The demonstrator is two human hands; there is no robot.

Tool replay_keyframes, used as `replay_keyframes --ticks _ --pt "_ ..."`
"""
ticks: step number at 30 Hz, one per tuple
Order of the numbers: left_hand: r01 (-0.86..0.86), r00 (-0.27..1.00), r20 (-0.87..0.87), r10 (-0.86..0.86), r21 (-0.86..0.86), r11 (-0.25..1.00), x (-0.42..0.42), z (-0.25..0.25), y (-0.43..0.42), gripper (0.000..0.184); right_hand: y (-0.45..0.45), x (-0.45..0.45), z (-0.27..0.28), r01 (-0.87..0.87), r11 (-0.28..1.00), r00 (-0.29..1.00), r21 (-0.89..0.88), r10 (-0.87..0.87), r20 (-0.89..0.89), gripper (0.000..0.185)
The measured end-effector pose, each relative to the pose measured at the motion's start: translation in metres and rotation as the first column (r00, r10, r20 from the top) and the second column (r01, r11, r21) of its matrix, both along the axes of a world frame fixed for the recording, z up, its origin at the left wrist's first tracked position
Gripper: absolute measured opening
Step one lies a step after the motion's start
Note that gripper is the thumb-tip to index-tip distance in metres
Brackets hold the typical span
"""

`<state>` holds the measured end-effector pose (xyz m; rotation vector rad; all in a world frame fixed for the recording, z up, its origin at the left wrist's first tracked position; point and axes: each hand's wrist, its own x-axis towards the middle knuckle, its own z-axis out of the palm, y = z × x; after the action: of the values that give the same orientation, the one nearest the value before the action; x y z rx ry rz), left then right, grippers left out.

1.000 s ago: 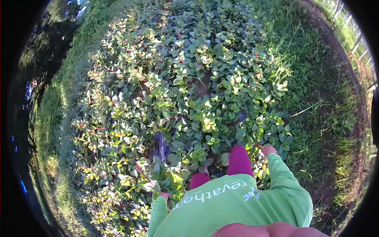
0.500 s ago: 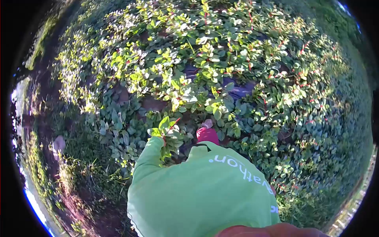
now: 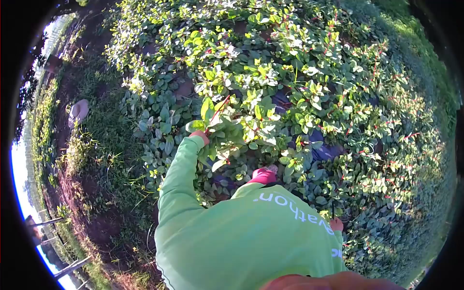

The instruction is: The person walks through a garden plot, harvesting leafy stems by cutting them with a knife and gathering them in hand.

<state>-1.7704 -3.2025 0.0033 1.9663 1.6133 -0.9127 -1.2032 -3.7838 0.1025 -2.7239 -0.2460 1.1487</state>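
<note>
My left hand (image 3: 199, 137) is closed around the lower part of a bunch of leafy stems (image 3: 208, 113) with a red stem sticking up. Broad green leaves fan out above and beside the fingers. Low at the right of my body, my right hand (image 3: 336, 224) shows only in part beside the green sleeve. Its fingers look closed, and a thin dark thing (image 3: 333, 210) rises from it, too small to identify. Dense leafy plants (image 3: 299, 87) with reddish stems surround both hands.
Part of a pink-clad leg (image 3: 263, 176) stands among the plants. Dark purplish ground (image 3: 324, 147) shows between leaves. At the left are a grassy strip (image 3: 108, 169), a pale rounded object (image 3: 78, 112) and posts (image 3: 72, 267) near the edge.
The view has swung round to another part of the plants and the grassy strip now lies at the left. My left hand still holds the stems; my right hand has come back into view.
</note>
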Motion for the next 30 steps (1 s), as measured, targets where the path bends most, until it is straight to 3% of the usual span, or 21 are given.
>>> replay_keyframes --ticks 1,2,3,4,5,7,8,12,15,18,21,22,23,25,26,27,30 --pt "0.014 1.0 0.019 -0.014 0.03 0.999 0.004 0.02 0.018 0.041 -0.002 0.019 -0.035 0.083 0.987 0.992 0.14 -0.069 -0.105 0.026" --pt "0.138 0.99 0.024 -0.138 -0.008 0.99 0.018 0.071 0.032 0.045 -0.013 0.041 -0.078 0.192 0.946 0.964 0.261 -0.132 -0.23 0.024" --pt "-0.233 0.966 0.132 0.224 0.056 0.971 0.049 0.162 0.031 0.044 -0.022 0.062 -0.118 0.311 0.885 0.915 0.347 -0.179 -0.363 0.023" --pt "-0.275 0.947 0.207 0.247 0.118 0.954 0.037 0.16 0.044 0.043 0.04 0.038 -0.063 -0.266 0.96 0.962 0.086 0.27 -0.038 0.019" --pt "-0.306 0.924 0.293 0.246 0.182 0.934 0.032 0.175 0.05 0.042 0.081 0.022 -0.036 -0.096 0.994 0.99 0.058 0.102 -0.102 0.011" --pt "-0.325 0.922 0.282 0.263 0.198 0.925 0.026 0.208 0.069 0.042 0.075 0.032 -0.085 0.148 0.989 0.95 -0.025 -0.149 -0.274 0.007" --pt "-0.34 0.914 0.312 0.261 0.234 0.911 0.014 0.208 0.082 0.041 0.092 0.024 -0.083 0.185 0.981 0.955 -0.059 -0.194 -0.226 0.008" --pt "-0.365 0.927 0.197 0.318 0.283 0.887 -0.001 0.259 0.136 0.041 0.17 0.027 -0.095 0.046 0.999 0.972 0.009 -0.043 -0.232 0.008" --pt "-0.308 0.95 0.136 0.281 0.254 0.917 -0.02 0.268 0.185 0.039 0.232 0.027 -0.091 -0.026 0.997 0.975 0.079 0.043 -0.217 0.009" --pt "-0.135 0.99 -0.017 0.142 0.203 0.97 -0.039 0.246 0.25 0.035 0.318 0.014 -0.088 -0.067 0.99 0.977 0.128 0.091 -0.192 0.009" --pt "-0.132 0.991 -0.003 0.133 0.147 0.98 -0.039 0.238 0.314 0.033 0.424 -0.005 -0.101 -0.104 0.981 0.975 0.164 0.134 -0.178 0.009" --pt "-0.062 0.998 0.042 0.056 0.173 0.983 -0.071 0.164 0.353 0.03 0.459 -0.015 -0.105 -0.122 0.978 0.971 0.171 0.153 -0.182 0.009" --pt "-0.2 0.976 0.118 0.184 0.142 0.969 -0.052 0.198 0.36 0.03 0.493 -0.025 -0.108 -0.145 0.975 0.966 0.169 0.177 -0.189 0.009" --pt "-0.127 0.957 0.287 0.033 0.314 0.941 -0.052 0.193 0.386 0.025 0.557 -0.046 -0.105 -0.192 0.969 0.952 0.156 0.223 -0.21 0.009" --pt "-0.209 0.92 0.387 0.067 0.338 0.918 -0.061 0.142 0.419 0.022 0.586 -0.056 -0.107 -0.217 0.965 0.946 0.147 0.245 -0.213 0.01" --pt "-0.185 0.954 0.292 0.071 0.385 0.904 -0.043 0.167 0.431 0.019 0.608 -0.064 -0.104 -0.244 0.96 0.94 0.136 0.269 -0.212 0.01" --pt "-0.234 0.93 0.343 0.132 0.273 0.933 -0.03 0.201 0.473 0.022 0.672 -0.088 -0.085 -0.319 0.939 0.917 0.127 0.339 -0.211 0.01"
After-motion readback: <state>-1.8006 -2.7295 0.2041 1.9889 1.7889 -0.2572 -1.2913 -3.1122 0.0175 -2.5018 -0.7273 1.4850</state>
